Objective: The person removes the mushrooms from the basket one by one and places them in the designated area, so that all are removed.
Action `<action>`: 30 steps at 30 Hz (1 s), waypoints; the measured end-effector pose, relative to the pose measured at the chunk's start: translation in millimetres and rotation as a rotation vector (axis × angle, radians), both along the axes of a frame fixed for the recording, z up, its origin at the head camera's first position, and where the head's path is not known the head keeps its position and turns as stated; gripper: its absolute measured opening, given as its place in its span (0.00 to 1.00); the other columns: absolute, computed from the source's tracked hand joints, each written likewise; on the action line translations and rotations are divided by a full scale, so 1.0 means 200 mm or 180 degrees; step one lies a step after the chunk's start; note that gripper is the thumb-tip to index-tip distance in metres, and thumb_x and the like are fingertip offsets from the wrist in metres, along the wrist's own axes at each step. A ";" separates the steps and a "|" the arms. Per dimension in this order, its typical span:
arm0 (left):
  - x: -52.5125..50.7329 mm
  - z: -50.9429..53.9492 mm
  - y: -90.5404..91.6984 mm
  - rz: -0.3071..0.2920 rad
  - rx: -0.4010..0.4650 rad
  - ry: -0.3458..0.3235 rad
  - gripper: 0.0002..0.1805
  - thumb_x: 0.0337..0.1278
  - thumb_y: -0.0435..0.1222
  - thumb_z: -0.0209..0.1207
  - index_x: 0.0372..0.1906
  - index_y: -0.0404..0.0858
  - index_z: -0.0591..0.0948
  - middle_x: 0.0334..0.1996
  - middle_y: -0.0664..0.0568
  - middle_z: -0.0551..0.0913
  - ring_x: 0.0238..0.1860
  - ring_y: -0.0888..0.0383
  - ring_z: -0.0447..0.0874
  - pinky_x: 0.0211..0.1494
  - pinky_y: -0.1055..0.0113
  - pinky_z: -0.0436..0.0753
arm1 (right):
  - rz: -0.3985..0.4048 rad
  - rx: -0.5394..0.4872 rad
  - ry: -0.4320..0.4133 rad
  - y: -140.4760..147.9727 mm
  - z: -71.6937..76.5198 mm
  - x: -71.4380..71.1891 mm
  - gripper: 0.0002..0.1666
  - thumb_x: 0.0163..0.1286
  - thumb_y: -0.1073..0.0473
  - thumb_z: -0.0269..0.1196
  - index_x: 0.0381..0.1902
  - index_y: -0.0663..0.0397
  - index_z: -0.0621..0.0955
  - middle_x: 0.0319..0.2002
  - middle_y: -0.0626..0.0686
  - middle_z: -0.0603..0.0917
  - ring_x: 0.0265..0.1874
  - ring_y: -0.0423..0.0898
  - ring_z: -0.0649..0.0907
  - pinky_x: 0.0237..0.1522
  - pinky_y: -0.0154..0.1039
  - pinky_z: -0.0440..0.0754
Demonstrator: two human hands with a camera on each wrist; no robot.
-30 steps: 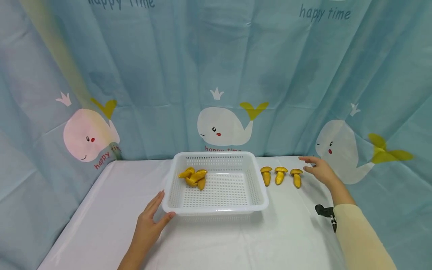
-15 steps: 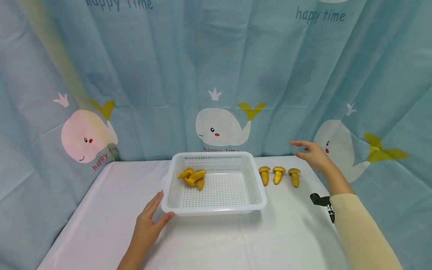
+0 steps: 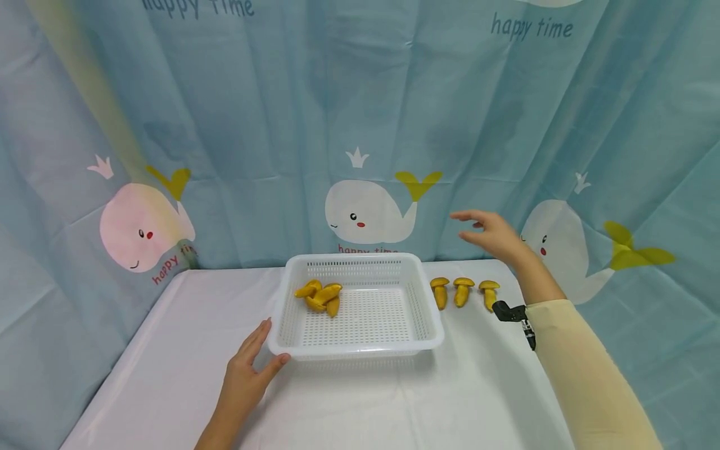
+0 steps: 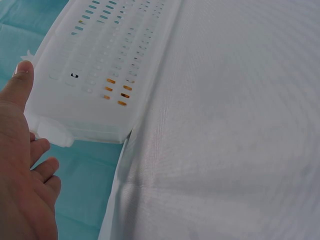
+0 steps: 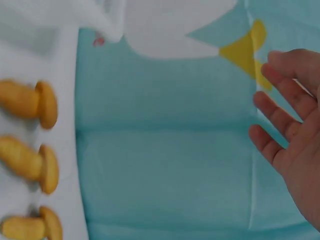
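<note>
A white perforated plastic basket [image 3: 355, 352] stands on the table. Several golden-yellow pieces [image 3: 320, 296] lie heaped in its left part; their exact kind is hard to make out. My left hand [image 3: 245, 378] spans the basket's front left corner, thumb along the front and fingers against the left side. In the left wrist view the thumb lies by the basket's wall [image 4: 65, 100]. To the right of the basket, three yellow mushrooms [image 3: 462, 292] lie in a row, caps toward the back. Above and behind them hovers my right hand [image 3: 490, 234], fingers loosely bent and holding nothing.
A white cloth [image 3: 360, 406] covers the table. Behind it hangs a blue curtain [image 3: 259, 156] printed with whales, close to the table's back edge. A small black device [image 3: 514, 314] sits by the right sleeve [image 3: 579, 362].
My right hand has risen from beside the rightmost mushroom and moved left, above the row. My left hand stays at the basket's corner. The mushrooms and the heaped pieces lie as before.
</note>
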State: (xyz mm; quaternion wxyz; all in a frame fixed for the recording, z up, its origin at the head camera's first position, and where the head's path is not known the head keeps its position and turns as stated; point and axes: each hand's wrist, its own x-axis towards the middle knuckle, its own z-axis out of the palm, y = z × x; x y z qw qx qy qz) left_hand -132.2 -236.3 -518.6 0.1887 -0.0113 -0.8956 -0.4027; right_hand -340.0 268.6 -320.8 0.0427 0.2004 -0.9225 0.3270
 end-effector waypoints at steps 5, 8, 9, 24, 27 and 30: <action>-0.01 0.00 0.01 -0.0035 0.0059 0.0072 0.47 0.55 0.50 0.74 0.78 0.48 0.66 0.77 0.50 0.66 0.76 0.44 0.66 0.70 0.47 0.72 | 0.0180 -0.0038 0.0050 -0.12 0.05 -0.02 0.26 0.76 0.52 0.64 0.70 0.39 0.77 0.70 0.53 0.76 0.66 0.59 0.72 0.64 0.63 0.74; -0.01 -0.01 0.01 -0.0041 0.0066 0.0108 0.47 0.55 0.50 0.74 0.78 0.47 0.67 0.77 0.49 0.67 0.76 0.44 0.66 0.70 0.46 0.72 | 0.0285 -0.0061 0.0072 -0.19 0.07 -0.04 0.26 0.75 0.53 0.65 0.69 0.40 0.78 0.69 0.52 0.77 0.66 0.57 0.73 0.65 0.61 0.74; -0.01 -0.01 0.02 -0.0037 0.0060 0.0104 0.47 0.55 0.50 0.74 0.78 0.46 0.67 0.77 0.49 0.67 0.76 0.44 0.66 0.69 0.46 0.72 | 0.0331 -0.0074 0.0086 -0.22 0.07 -0.04 0.26 0.75 0.53 0.65 0.69 0.40 0.78 0.69 0.52 0.77 0.66 0.57 0.73 0.65 0.61 0.74; 0.00 0.00 0.00 -0.0031 0.0021 0.0129 0.47 0.54 0.49 0.74 0.78 0.47 0.67 0.77 0.48 0.67 0.75 0.42 0.67 0.69 0.45 0.72 | 0.0864 -0.0104 0.0061 -0.56 0.05 -0.08 0.25 0.73 0.55 0.68 0.67 0.39 0.81 0.65 0.46 0.80 0.65 0.50 0.74 0.68 0.55 0.73; 0.00 0.00 0.00 -0.0044 0.0045 0.0165 0.46 0.54 0.48 0.74 0.78 0.46 0.68 0.76 0.48 0.67 0.75 0.42 0.67 0.72 0.59 0.72 | 0.0982 -0.0117 0.0115 -0.62 0.04 -0.09 0.25 0.72 0.56 0.68 0.66 0.38 0.81 0.65 0.45 0.81 0.64 0.49 0.75 0.67 0.53 0.74; 0.00 -0.01 0.00 -0.0069 0.0078 0.0192 0.46 0.55 0.48 0.74 0.78 0.46 0.68 0.76 0.48 0.67 0.75 0.42 0.67 0.70 0.82 0.64 | 0.1081 -0.0099 0.0146 -0.67 0.03 -0.09 0.24 0.73 0.54 0.68 0.66 0.37 0.81 0.65 0.44 0.81 0.64 0.48 0.76 0.68 0.53 0.73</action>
